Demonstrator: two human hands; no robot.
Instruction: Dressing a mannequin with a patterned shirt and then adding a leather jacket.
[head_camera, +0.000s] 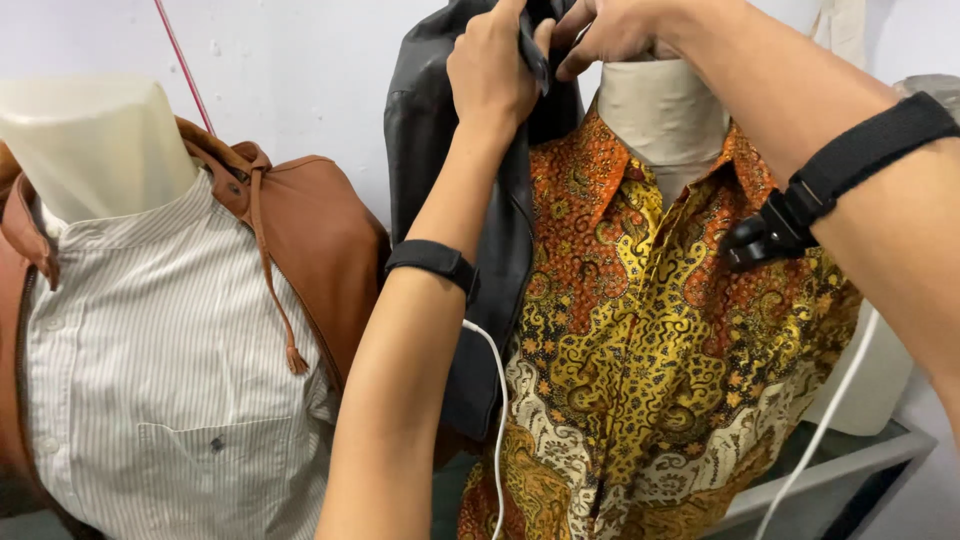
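Black leather jacket (440, 150): left hand (492, 70) and right hand (610, 30) both gripping its collar; keeping it level over patterned batik shirt (640, 330).

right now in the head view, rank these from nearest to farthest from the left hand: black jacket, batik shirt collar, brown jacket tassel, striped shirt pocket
1. black jacket, gripped by the left hand
2. batik shirt collar, just right, below
3. brown jacket tassel, lower left
4. striped shirt pocket, far lower left

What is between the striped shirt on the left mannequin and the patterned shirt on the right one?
In the head view, a brown leather jacket, the left forearm and a hanging black leather jacket lie between the striped shirt and the patterned shirt.
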